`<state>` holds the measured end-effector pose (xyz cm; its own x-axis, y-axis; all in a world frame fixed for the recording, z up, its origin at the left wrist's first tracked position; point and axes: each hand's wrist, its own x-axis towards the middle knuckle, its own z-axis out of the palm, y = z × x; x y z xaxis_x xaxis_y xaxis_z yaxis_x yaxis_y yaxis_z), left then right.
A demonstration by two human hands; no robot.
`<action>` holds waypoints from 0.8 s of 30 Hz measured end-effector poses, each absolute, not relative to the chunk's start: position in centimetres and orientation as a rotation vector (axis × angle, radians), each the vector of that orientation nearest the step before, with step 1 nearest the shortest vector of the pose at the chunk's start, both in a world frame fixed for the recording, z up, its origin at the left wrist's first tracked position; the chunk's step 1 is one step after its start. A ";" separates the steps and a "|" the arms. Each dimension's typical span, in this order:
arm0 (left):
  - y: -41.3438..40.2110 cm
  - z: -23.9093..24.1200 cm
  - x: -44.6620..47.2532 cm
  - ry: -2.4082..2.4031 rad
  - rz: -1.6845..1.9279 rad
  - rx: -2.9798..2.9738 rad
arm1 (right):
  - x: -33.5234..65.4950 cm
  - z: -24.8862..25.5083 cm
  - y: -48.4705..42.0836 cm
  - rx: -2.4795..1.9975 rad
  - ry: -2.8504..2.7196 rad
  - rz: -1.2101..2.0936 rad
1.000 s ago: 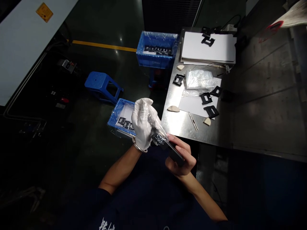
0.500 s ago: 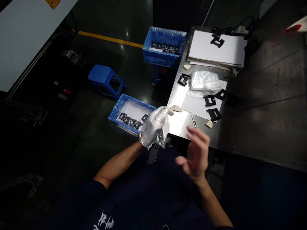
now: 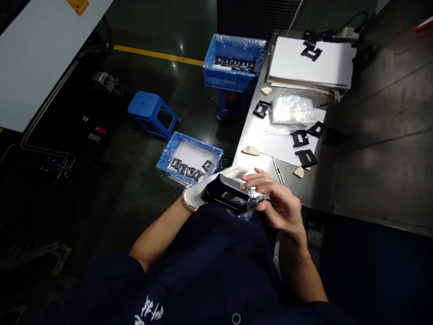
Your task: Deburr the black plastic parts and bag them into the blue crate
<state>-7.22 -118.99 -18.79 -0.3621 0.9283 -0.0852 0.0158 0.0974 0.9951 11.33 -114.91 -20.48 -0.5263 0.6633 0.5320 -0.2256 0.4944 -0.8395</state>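
Note:
My left hand (image 3: 200, 190), in a white glove, is closed around a black plastic frame (image 3: 216, 190) with a rectangular opening. A clear plastic bag (image 3: 255, 198) covers the frame's right end, while its left end shows bare. My bare right hand (image 3: 279, 201) pinches the bag and the frame's right end between thumb and fingers. Both hands are in front of my body, just off the near edge of the metal table (image 3: 245, 164). Part of the left hand's fingers is hidden behind the frame.
Bagged black parts lie in a near blue bin (image 3: 162, 169) and a far blue bin (image 3: 223, 81). On the table are a stack of clear bags (image 3: 292, 109), loose black frames (image 3: 306, 158), a pen-like tool (image 3: 278, 170) and beige wedges (image 3: 251, 150). A blue stool (image 3: 145, 104) stands left.
My right hand has come left and closed on the bag, from being apart with fingers spread. The black frame has turned and now shows partly outside the bag.

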 end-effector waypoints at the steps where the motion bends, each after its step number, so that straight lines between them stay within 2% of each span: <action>1: -118.9 -17.9 -8.2 1.466 1.306 0.985 | 11.6 -20.5 -114.9 -0.383 -1.756 1.222; 5: -119.3 -15.2 -10.0 1.232 1.096 1.054 | 12.4 -20.7 -114.8 -0.463 -1.721 1.232; 10: -120.3 -14.9 -8.5 1.491 1.296 1.272 | 12.3 -20.5 -114.9 -0.409 -1.661 1.093; 14: -119.9 -15.2 -7.3 1.315 1.439 1.395 | 12.5 -19.9 -115.0 -0.409 -1.675 0.956; 24: -119.7 -15.1 -6.6 1.310 1.434 1.441 | 12.8 -19.5 -115.5 -0.444 -1.670 0.858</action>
<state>-6.61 -119.73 -15.15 -0.1286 0.9570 0.2600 0.1728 -0.2366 0.9561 12.82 -115.46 -19.47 -0.2791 0.6855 0.6724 -0.1471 0.6615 -0.7354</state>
